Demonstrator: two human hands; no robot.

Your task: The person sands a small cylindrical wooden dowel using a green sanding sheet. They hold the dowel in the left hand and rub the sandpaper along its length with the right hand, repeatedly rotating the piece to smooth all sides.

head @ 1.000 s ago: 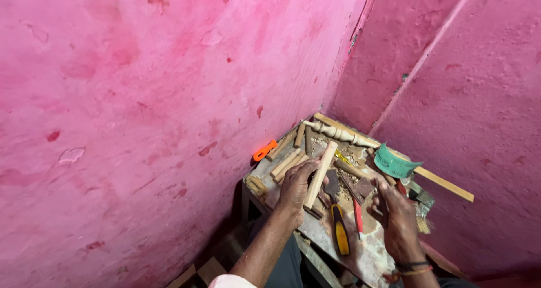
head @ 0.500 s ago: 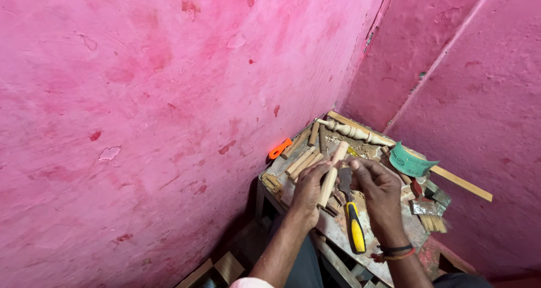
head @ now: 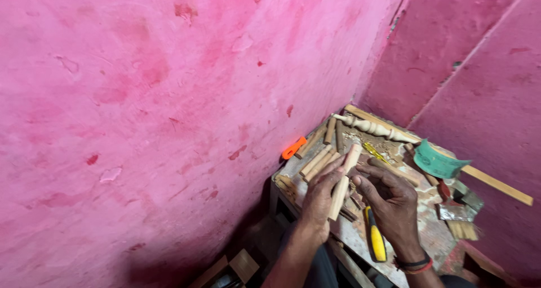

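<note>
My left hand (head: 320, 196) grips a plain round wooden stick (head: 344, 178), held slanted over a small workbench (head: 428, 231) in the corner of pink walls. My right hand (head: 391, 200) is beside it, fingers curled near the stick's middle; whether they touch it or pinch anything is unclear. A yellow-handled tool (head: 375, 238) lies on the bench just under my right wrist.
On the bench lie several short wooden dowels (head: 315, 161), a turned wooden spindle (head: 372, 128), a long wooden slat (head: 496, 182), a green roll of tape (head: 437, 161), an orange tool handle (head: 294, 147) and a brush (head: 459, 220). Pink walls close in on left and back.
The view has shifted so the bench sits further right and lower. My hands stay together on the stick; the yellow-handled tool has come into plain sight on the bench.
</note>
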